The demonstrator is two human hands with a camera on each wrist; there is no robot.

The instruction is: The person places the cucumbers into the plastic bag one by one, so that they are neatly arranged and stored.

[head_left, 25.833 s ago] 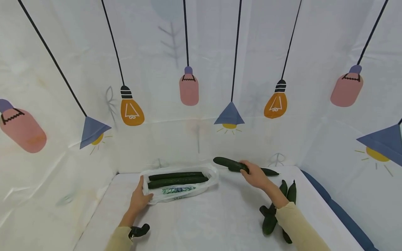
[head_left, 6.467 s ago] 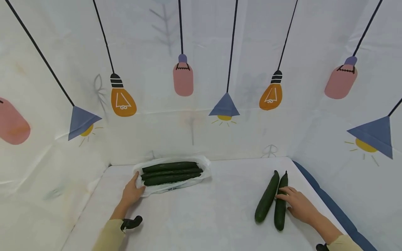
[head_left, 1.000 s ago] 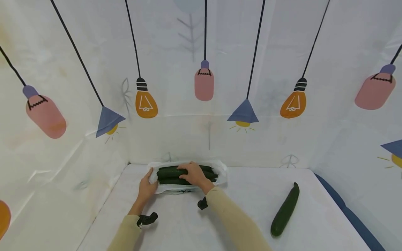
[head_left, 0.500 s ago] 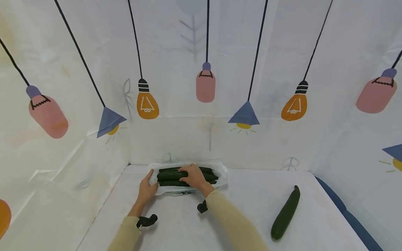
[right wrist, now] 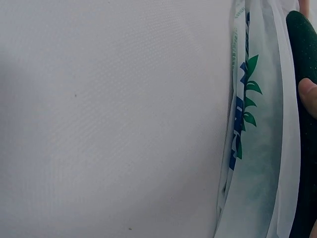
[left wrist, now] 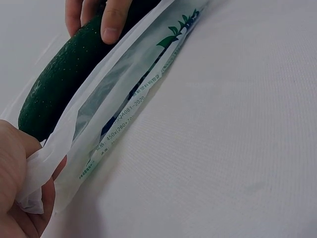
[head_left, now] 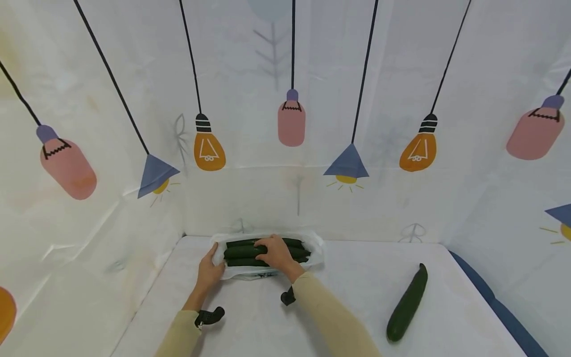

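Observation:
A white translucent plastic bag (head_left: 315,252) with green and blue print lies at the back of the table, holding several dark green cucumbers. At its left end my left hand (head_left: 208,271) pinches the bag's edge between thumb and fingers; the left wrist view shows the plastic (left wrist: 44,168) bunched in that grip. My right hand (head_left: 277,255) grips a cucumber (head_left: 241,253) lying in the bag among the others, fingers over its top and thumb on the near side. In the right wrist view, the thumb (right wrist: 308,91) touches its dark skin. One more cucumber (head_left: 407,305) lies alone at the right.
White cloth covers the table (head_left: 348,297). A pale wall sheet (head_left: 250,198) printed with hanging lamps rises behind and on both sides. Blue material (head_left: 486,292) shows past the table's right edge. Each wrist carries a black camera mount (head_left: 209,316).
Since 6.5 seconds ago, one of two cucumbers at the right has moved into the bag, and my right hand has moved left onto it. Over the last second the hands stay nearly still.

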